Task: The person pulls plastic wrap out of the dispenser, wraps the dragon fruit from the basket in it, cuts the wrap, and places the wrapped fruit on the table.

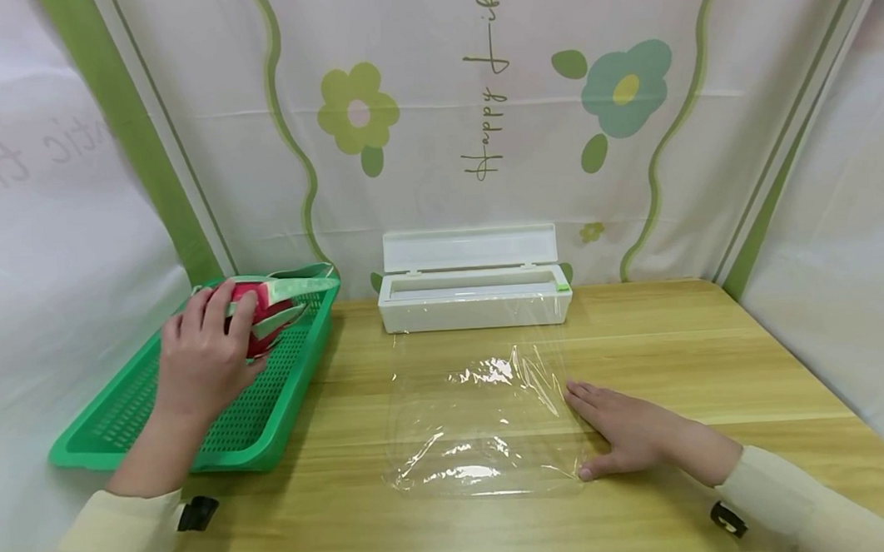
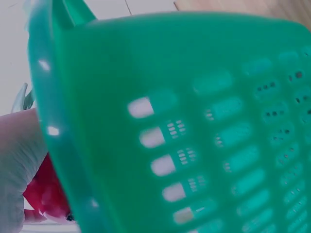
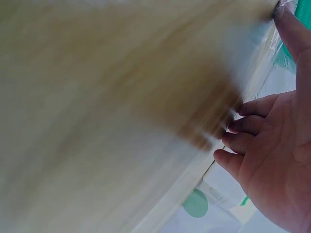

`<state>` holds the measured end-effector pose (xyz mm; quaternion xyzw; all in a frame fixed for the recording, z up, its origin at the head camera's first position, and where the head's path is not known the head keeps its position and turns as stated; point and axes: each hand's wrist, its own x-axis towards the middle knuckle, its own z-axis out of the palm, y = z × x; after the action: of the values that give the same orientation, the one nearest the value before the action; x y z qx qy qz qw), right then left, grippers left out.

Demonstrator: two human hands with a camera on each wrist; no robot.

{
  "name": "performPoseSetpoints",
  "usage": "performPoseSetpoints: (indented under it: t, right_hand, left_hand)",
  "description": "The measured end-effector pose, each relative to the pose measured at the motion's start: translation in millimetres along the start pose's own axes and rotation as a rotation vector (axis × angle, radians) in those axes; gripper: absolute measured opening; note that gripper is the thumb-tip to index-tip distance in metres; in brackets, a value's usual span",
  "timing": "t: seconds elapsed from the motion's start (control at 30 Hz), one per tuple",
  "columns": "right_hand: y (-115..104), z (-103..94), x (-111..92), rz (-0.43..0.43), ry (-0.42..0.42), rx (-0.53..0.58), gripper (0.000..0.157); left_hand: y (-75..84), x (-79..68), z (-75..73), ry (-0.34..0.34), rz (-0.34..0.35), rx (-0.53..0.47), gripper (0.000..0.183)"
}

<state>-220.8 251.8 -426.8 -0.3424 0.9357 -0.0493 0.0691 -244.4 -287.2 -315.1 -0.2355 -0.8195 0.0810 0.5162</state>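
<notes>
My left hand [image 1: 202,351] grips a dragon fruit [image 1: 262,344], red with long green scales, over the far part of a green plastic basket [image 1: 303,392]. In the left wrist view the basket's wall [image 2: 112,63] fills most of the picture, with the red fruit [image 2: 48,191] partly hidden behind its rim. A clear sheet of cling film [image 1: 480,428] lies across the table, running out from a white film dispenser box [image 1: 474,312]. At the sheet's right edge my right hand [image 1: 630,429] rests with fingers extended, thumb by the near corner.
The dispenser's lid [image 1: 470,248] stands raised at the table's back edge, a small bright green piece [image 1: 563,287] at its right end. A printed curtain [image 1: 437,176] hangs close behind. Wooden table [image 1: 716,362] extends to the right of the film.
</notes>
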Motion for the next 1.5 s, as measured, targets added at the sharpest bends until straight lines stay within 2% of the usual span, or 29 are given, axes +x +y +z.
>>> performPoseSetpoints:
  t: [0.2, 0.53, 0.73, 0.87, 1.13, 1.3, 1.5]
  right_hand:
    - [-1, -1.1, 0, 0.000, -0.001, -0.001, 0.112]
    - [-1, -1.0, -1, -0.006, 0.005, -0.010, 0.112]
    - [-1, -0.2, -1, -0.002, 0.004, -0.004, 0.112]
    - [-2, -0.6, -1, -0.001, 0.002, 0.000, 0.112]
    - [-2, -1.0, 0, 0.007, -0.004, -0.005, 0.112]
    - [-2, -0.7, 0, 0.006, -0.002, -0.003, 0.112]
    - [-1, -0.6, -1, 0.008, -0.005, -0.006, 0.112]
  left_hand:
    - [10.9, 9.5, -1.0, 0.044, 0.040, -0.015, 0.089]
    - [31.0, 23.6, -0.4, 0.045, 0.096, -0.021, 0.091]
    - [44.9, 30.0, 3.2, 0.062, 0.122, -0.039, 0.084]
    - [54.7, 33.4, 6.5, 0.059, 0.134, -0.050, 0.083]
    - [75.3, 39.7, 13.1, 0.009, 0.145, -0.104, 0.079]
    - [88.6, 43.5, 22.1, 0.019, 0.144, -0.137, 0.080]
    - [102.7, 46.9, 32.8, 0.020, 0.150, -0.123, 0.077]
